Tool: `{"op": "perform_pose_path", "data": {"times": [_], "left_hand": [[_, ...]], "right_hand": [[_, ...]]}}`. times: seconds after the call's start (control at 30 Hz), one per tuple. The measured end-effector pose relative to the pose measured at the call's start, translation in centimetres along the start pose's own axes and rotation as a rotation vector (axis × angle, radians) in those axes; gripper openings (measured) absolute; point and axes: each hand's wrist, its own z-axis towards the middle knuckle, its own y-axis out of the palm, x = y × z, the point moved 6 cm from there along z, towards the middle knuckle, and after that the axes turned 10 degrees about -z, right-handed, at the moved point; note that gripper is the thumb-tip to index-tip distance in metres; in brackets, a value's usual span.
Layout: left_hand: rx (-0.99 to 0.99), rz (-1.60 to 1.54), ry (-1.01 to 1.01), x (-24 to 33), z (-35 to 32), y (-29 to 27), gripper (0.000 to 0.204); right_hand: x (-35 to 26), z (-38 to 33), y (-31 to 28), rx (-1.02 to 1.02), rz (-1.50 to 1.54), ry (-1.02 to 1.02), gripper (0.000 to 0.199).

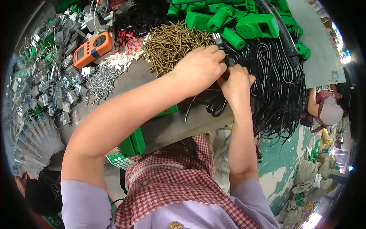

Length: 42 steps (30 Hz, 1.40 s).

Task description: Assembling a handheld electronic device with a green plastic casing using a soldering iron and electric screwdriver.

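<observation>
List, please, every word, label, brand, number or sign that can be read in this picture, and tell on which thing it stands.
No word, brand or number is legible.
Orange meter: its screen is too small to read.
Pale grey sheet: a square, code-like mark, too small to read.

a dark plug (220,44) with pale prongs sticks up, leaning slightly left, from the left hand (204,64).

Rods (171,45) lie left of cables (268,82).
</observation>
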Motion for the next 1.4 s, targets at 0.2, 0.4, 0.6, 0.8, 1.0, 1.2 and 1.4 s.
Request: {"op": "perform_pose_path", "data": {"times": [0.2, 0.4, 0.6, 0.8, 1.0, 1.2, 1.4], "left_hand": [[-0.16, 0.199, 0.077, -1.4, 1.8, 3.4, 0.013], [0.0, -0.142, -0.085, -2.2, -0.7, -2.7, 0.017], [-0.28, -0.515, -0.617, -4.2, -10.0, -7.4, 0.037], [-0.271, -0.631, -0.711, -4.2, -15.6, -8.8, 0.037], [-0.116, -0.426, -0.385, -2.7, -16.4, -8.7, 0.038], [-0.023, -0.213, -0.118, -1.6, -15.9, -8.6, 0.04], [-0.056, -0.345, -0.255, -2.1, -16.3, -7.9, 0.027]], "right_hand": [[0.3, -1.1, -2.7, 0.016, 0.123, -0.045, 0.014], [-2.4, -6.7, -6.9, -0.389, 0.771, -0.168, 0.009], [-6.5, -10.1, -4.2, -0.391, 0.777, -0.319, 0.012], [-13.9, -10.0, -5.5, -0.2, 0.865, -0.376, 0.01], [-15.6, -9.6, -5.5, -0.107, 0.831, -0.408, 0.01], [-15.9, -7.6, -5.1, -0.136, 0.835, -0.575, 0.013], [-16.0, -9.4, -5.4, -0.013, 0.878, -0.493, 0.022]]}}
